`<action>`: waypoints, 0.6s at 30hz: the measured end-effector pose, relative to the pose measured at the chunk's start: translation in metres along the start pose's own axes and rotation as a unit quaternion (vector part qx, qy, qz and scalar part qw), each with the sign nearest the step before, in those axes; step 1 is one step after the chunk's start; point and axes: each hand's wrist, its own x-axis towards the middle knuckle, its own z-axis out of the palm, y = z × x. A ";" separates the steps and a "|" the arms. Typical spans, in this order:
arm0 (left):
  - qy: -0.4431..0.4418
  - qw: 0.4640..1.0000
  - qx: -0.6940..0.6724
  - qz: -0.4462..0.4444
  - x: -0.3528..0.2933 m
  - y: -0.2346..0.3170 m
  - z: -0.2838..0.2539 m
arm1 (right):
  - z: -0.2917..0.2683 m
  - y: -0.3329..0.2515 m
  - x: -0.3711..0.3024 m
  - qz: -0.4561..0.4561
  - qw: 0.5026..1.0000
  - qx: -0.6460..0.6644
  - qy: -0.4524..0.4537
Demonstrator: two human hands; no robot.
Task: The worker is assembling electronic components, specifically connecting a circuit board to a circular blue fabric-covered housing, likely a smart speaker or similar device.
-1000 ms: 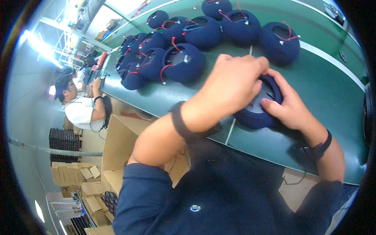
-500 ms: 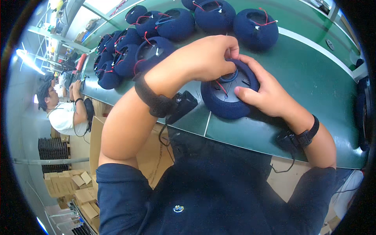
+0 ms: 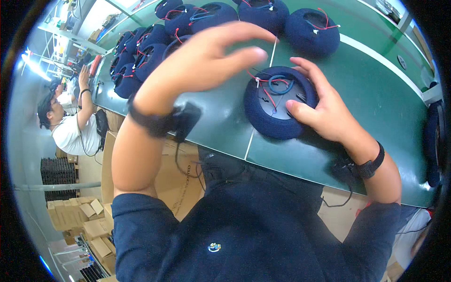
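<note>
A round, dark blue fabric-covered shell [image 3: 260, 117] lies on the green table, its open side up. Inside its grey hollow a blue cable loop [image 3: 280, 85] is coiled, with red wires [image 3: 268, 97] and a small white connector [image 3: 257, 81] at the rim. My right hand [image 3: 324, 105] grips the shell's right side, thumb over the inner edge and fingers round the outside. Up and to the left of the shell, apart from it, my left hand [image 3: 213, 58] is blurred, with thumb and fingers spread and nothing in them.
Several similar blue shells [image 3: 312, 35] with red wires stand along the back and left of the green table [image 3: 357, 89]. A small dark oval piece [image 3: 401, 62] lies at the far right. Cardboard boxes [image 3: 70, 215] and a seated co-worker [image 3: 75, 129] are at the left.
My left hand has let go of the blue cable loop and moved left, its fingers opening. The loop now rests inside the shell. My right hand keeps its hold. The co-worker's hand has risen.
</note>
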 end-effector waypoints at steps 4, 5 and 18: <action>0.337 0.938 0.004 -0.075 -0.109 -0.001 -0.032 | -0.008 -0.010 -0.002 -0.134 0.977 -0.152 0.073; 0.451 0.881 -0.006 -0.142 -0.147 0.000 -0.033 | -0.012 -0.019 -0.002 -0.209 0.936 -0.275 0.070; -0.121 0.679 0.031 -0.723 -0.594 -0.092 0.026 | -0.004 -0.009 0.032 -0.110 0.917 -0.381 -0.042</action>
